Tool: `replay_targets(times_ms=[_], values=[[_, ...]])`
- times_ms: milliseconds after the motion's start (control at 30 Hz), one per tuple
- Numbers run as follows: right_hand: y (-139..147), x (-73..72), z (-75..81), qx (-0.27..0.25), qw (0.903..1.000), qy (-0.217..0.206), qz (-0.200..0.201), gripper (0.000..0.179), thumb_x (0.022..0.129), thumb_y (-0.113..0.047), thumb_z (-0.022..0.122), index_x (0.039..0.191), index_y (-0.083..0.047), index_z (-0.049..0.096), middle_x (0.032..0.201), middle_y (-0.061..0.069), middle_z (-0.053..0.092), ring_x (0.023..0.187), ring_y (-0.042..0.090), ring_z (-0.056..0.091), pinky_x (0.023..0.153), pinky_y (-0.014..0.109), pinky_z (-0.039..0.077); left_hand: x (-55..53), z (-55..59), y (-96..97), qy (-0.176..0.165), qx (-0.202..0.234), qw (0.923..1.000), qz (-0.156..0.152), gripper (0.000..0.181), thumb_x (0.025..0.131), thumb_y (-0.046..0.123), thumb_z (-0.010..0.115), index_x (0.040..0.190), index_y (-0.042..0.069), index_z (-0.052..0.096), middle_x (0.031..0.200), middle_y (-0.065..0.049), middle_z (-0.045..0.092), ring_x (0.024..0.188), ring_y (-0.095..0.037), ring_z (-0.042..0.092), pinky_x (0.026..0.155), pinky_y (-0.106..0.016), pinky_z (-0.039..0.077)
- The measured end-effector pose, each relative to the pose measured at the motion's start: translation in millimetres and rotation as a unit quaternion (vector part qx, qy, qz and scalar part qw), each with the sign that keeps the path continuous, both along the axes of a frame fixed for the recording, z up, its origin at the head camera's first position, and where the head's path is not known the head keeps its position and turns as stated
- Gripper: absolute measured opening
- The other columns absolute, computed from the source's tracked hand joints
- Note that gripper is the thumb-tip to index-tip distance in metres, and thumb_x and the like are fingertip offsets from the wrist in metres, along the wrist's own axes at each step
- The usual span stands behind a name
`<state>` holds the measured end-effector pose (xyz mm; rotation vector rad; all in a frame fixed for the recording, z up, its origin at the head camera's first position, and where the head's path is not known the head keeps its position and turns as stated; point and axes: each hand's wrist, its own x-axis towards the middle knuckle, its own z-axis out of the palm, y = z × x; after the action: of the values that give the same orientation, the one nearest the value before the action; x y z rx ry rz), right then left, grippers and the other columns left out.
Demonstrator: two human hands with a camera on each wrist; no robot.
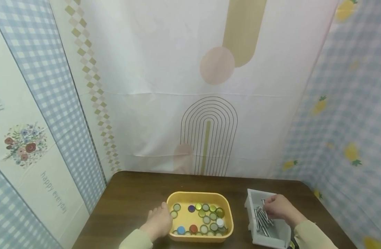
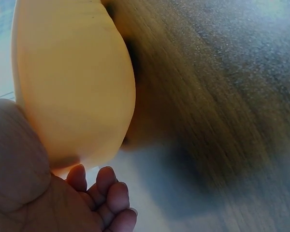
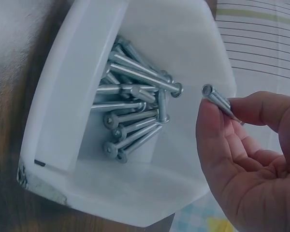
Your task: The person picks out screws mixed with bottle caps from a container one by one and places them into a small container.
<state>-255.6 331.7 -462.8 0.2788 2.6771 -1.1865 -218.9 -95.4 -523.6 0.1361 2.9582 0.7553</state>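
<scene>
My left hand (image 1: 159, 220) is at the left end of a yellow plastic tub (image 1: 200, 238), its thumb and curled fingers gripping the tub's edge in the left wrist view. Bottle caps (image 1: 206, 219) in gold, silver, blue, red and white lie inside the tub. Above a white plastic bin (image 1: 268, 241) on the right, my right hand (image 1: 280, 207) pinches a silver bolt (image 3: 216, 99) between thumb and index finger. More bolts (image 3: 140, 96) lie loosely heaped in the bin, apart from the held one.
Both containers stand on a dark brown wooden table (image 1: 131, 193), with a strip of tabletop between them. A printed cloth (image 1: 147, 131) hangs behind the table. Checked cloths (image 1: 330, 114) hang at the sides.
</scene>
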Motion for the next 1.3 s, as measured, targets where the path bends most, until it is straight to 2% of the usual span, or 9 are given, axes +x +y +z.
replay_targets(times_ms=[133,333,500,733,900,1133,1300], values=[[1.1,-0.3,-1.2,0.027,0.9995,0.014,0.008,0.007,0.077,-0.002,0.064,0.073,-0.002,0.058,0.07,0.005,0.056,0.062,0.018,0.055,0.057,0.031,0.05,-1.1,0.2,-1.2,0.009,0.002,1.0,0.001,0.039,0.09,0.016,0.053,0.118,-0.01,0.044,0.093,-0.019,0.055,0.093,-0.039,0.053,0.088,-0.057,0.035],[2.1,-0.3,-4.3,0.042,0.9989,0.013,0.015,0.007,0.076,-0.001,0.062,0.073,-0.002,0.056,0.07,0.006,0.055,0.061,0.018,0.055,0.055,0.031,0.051,-1.1,-2.1,-1.6,0.005,-0.002,1.0,0.002,0.04,0.09,0.017,0.054,0.117,-0.01,0.044,0.093,-0.019,0.055,0.093,-0.04,0.054,0.087,-0.056,0.035],[2.7,-0.7,-5.7,0.057,0.9976,0.03,0.027,0.009,0.073,0.001,0.06,0.069,-0.003,0.053,0.067,0.006,0.053,0.059,0.018,0.054,0.054,0.031,0.05,-2.0,-1.3,-1.3,0.003,-0.001,1.0,0.002,0.039,0.09,0.018,0.054,0.116,-0.009,0.044,0.091,-0.018,0.055,0.092,-0.039,0.054,0.085,-0.055,0.036],[2.1,0.6,-6.8,0.135,0.988,0.05,0.056,0.028,0.072,-0.001,0.061,0.058,-0.013,0.041,0.051,-0.003,0.038,0.046,0.011,0.038,0.046,0.026,0.033,-1.5,-1.7,-2.1,-0.008,-0.001,1.0,0.001,0.042,0.091,0.018,0.054,0.12,-0.01,0.044,0.095,-0.019,0.056,0.096,-0.04,0.054,0.088,-0.056,0.035],[-0.7,-0.8,-5.8,0.15,0.9858,0.051,0.057,0.021,0.075,-0.003,0.062,0.064,-0.01,0.046,0.057,0.0,0.046,0.052,0.014,0.046,0.049,0.028,0.038,-2.2,-1.3,-4.4,-0.005,0.001,1.0,0.003,0.038,0.09,0.017,0.054,0.117,-0.009,0.044,0.092,-0.018,0.055,0.092,-0.038,0.053,0.085,-0.055,0.036],[-1.6,-2.1,-4.5,0.16,0.9844,0.045,0.056,0.013,0.077,-0.004,0.062,0.069,-0.006,0.051,0.063,0.003,0.051,0.057,0.016,0.049,0.052,0.03,0.04,-1.8,-2.3,-7.4,-0.011,0.008,0.9999,0.005,0.044,0.09,0.017,0.054,0.122,-0.011,0.042,0.098,-0.021,0.056,0.097,-0.04,0.053,0.089,-0.057,0.034],[-2.5,-2.2,-1.4,0.159,0.9847,0.042,0.058,0.009,0.079,-0.003,0.06,0.072,-0.004,0.054,0.064,0.004,0.052,0.058,0.017,0.05,0.052,0.031,0.042,-2.0,-2.6,-9.0,-0.015,0.02,0.9997,0.005,0.036,0.089,0.015,0.053,0.116,-0.007,0.043,0.093,-0.017,0.054,0.091,-0.036,0.052,0.084,-0.055,0.035]])
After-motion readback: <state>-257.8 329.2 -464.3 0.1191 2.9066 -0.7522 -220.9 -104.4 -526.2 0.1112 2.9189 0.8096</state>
